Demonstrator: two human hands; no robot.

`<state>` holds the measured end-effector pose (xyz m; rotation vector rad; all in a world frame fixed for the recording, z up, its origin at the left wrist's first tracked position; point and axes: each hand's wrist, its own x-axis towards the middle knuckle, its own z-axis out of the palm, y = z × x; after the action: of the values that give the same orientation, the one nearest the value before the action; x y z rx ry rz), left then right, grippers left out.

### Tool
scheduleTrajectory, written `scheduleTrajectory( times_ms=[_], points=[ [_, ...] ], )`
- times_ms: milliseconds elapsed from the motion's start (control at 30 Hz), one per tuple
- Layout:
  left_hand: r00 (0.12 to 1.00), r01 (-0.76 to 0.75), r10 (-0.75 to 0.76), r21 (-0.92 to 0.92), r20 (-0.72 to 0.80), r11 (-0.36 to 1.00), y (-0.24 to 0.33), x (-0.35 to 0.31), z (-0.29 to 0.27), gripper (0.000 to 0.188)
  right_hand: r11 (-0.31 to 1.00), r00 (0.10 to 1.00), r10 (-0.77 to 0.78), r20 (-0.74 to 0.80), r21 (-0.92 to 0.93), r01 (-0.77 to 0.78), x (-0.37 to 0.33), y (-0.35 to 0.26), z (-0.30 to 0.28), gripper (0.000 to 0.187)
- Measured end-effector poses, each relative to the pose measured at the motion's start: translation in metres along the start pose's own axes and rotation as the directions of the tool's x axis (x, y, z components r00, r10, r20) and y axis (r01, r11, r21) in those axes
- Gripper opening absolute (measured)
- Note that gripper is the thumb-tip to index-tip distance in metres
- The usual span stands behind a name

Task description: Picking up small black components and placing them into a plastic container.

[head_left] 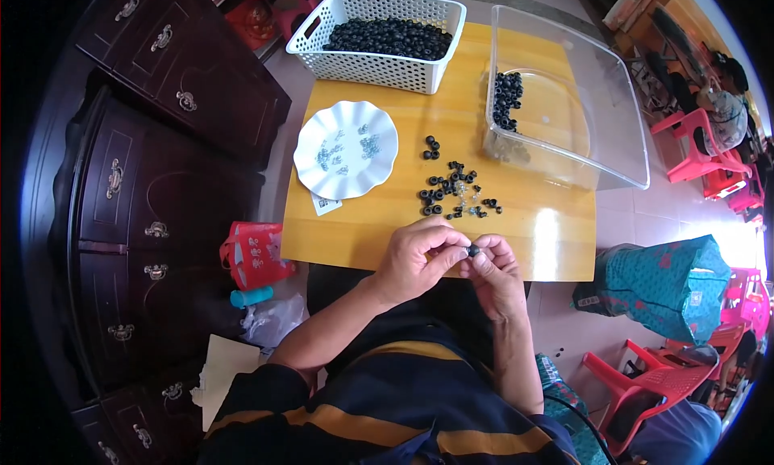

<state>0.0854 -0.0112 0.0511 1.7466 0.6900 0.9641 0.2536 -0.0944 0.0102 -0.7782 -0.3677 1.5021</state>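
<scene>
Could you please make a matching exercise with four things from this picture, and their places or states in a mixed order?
Things:
1. White perforated plastic basket
2. White wavy-edged plate with floral print
3. Clear rectangular plastic bin
4. Small black rounded piece

Places or states:
A. Pinched by the fingers of the left hand and right hand
B. On the left of the yellow wooden table, partly over a card
C. At the table's far edge, holding many black pieces
D. At the right, black pieces along its left wall

Pairs: 1-C, 2-B, 3-D, 4-A

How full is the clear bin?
Mostly empty: in the clear bin, black parts are bunched at the left end; the yellow table shows through the rest.
</scene>
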Motion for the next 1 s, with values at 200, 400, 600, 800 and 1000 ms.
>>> scheduleTrajectory(
  times_ms=[200,400,600,800,1000],
  points=[
    [1.000,0.028,-0.029,-0.017,-0.010,0.999,-0.006,-0.003,-0.001,0.009,0.994,0.994,0.086,-0.068,0.074,-0.081,-0.002,0.001,0.012,0.020],
    [0.999,0.029,-0.029,-0.009,-0.021,1.000,-0.005,-0.002,-0.004,0.009,0.985,0.992,0.125,-0.010,0.119,-0.123,0.003,0.004,0.002,0.022],
    [0.999,0.027,-0.026,0.029,-0.020,0.999,-0.003,-0.003,-0.003,0.008,0.985,0.987,0.123,-0.099,0.129,-0.110,0.004,0.004,0.009,0.019],
    [0.998,0.006,-0.003,0.056,-0.060,0.998,-0.004,-0.002,-0.003,0.008,0.980,0.984,0.160,-0.082,0.136,-0.148,0.006,0.004,0.010,0.017],
    [0.986,-0.118,0.147,0.279,-0.083,0.953,-0.008,0.000,-0.002,0.013,0.990,0.986,0.132,-0.103,0.072,-0.125,0.008,0.006,0.021,0.014]
  ],
)
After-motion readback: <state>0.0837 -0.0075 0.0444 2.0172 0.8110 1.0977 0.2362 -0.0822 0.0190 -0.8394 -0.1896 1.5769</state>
